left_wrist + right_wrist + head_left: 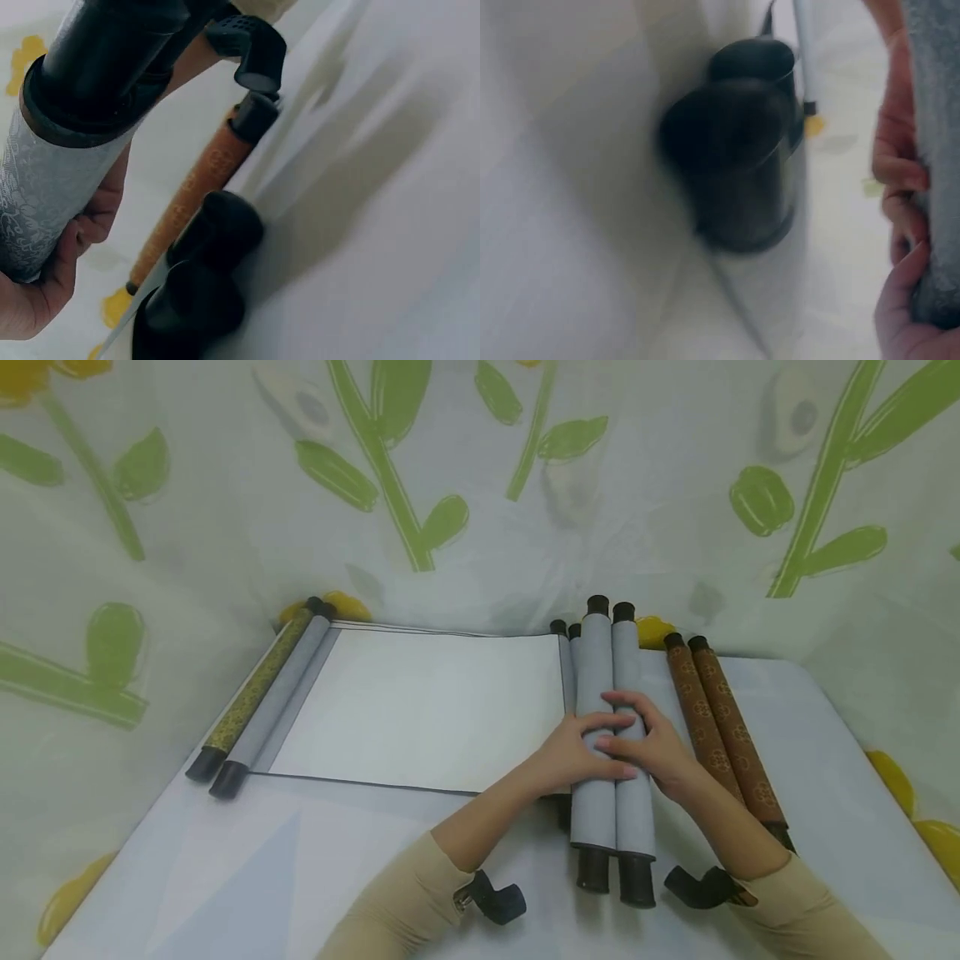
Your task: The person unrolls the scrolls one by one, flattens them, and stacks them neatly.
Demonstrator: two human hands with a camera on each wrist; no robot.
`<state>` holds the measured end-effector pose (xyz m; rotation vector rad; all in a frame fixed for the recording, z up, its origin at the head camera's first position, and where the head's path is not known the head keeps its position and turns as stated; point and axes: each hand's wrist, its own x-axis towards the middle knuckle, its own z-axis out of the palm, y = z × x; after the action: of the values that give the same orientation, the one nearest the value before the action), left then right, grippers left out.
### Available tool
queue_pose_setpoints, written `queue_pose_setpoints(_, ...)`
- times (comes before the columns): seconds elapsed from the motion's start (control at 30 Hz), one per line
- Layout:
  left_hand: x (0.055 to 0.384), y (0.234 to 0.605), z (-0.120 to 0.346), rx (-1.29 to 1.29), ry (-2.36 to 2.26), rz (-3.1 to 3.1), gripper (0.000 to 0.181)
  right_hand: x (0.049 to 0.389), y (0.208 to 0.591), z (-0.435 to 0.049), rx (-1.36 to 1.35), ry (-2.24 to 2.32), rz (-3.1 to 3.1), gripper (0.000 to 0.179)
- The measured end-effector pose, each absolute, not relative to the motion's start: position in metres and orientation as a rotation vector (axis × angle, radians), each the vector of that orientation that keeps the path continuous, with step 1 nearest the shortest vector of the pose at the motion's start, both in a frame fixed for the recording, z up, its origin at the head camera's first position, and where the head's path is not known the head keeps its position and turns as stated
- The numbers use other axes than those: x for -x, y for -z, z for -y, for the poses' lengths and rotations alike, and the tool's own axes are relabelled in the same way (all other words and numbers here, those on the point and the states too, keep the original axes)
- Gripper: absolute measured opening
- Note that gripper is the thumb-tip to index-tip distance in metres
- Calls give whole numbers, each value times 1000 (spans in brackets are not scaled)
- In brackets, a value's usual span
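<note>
Grey pair held above the table, a hand on each side

Far left on the table point(165, 893): a green-gold patterned roll point(261, 682) lies slantwise, a plain grey roll point(280, 690) just beside it. Both have dark end knobs, and both lie along the sheet's left end, probably serving as weight to keep it flat.

Next, a white sheet point(420, 710), spread out, its face blank. More paper edges peep out along its far side; number unclear. At its right end, two dark knobs point(558, 627) show past the grey pair, apparently belonging to rolls at that end; mostly hidden.

Then the grey pair point(595, 802), two rolls side by side, just right of the sheet in the head view. Left wrist view puts the pair above the table, other black knobs below. Left hand point(573, 752) comes from the left, right hand point(652, 747) from the right; fingers of both curl across the pair and grasp it. Fingertips overlap between the hands. Likely reason: squeezing from both sides keeps two round rolls together, and a grip near mid-length balances them.

Farther right, two brown patterned rolls point(705, 718) lie next to each other, apart from the hands, perhaps set aside there. The right forearm partly covers their near ends.
</note>
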<state>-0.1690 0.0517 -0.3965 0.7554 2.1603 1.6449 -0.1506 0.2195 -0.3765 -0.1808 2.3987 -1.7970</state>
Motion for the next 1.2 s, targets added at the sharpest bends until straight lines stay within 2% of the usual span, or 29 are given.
queue_pose_setpoints(0.23, 166, 394, -37, -707, -1730, -2133, 56, 151, 370, -202, 185, 1743, -2448, 70)
queue_pose_setpoints(0.47, 166, 389, -20, -548, -1677, -2170, 67, 158, 369, -193, 184, 1793, -2324, 75)
queue_pose_setpoints(0.8, 169, 384, -1, -531, -1739, -2121, 71, 165, 366, -188, 212, 1815, -2236, 79)
queue_pose_setpoints(1.2, 171, 387, 1, -455, -1852, -2185, 59, 161, 364, -179, 150, 1830, -2364, 74)
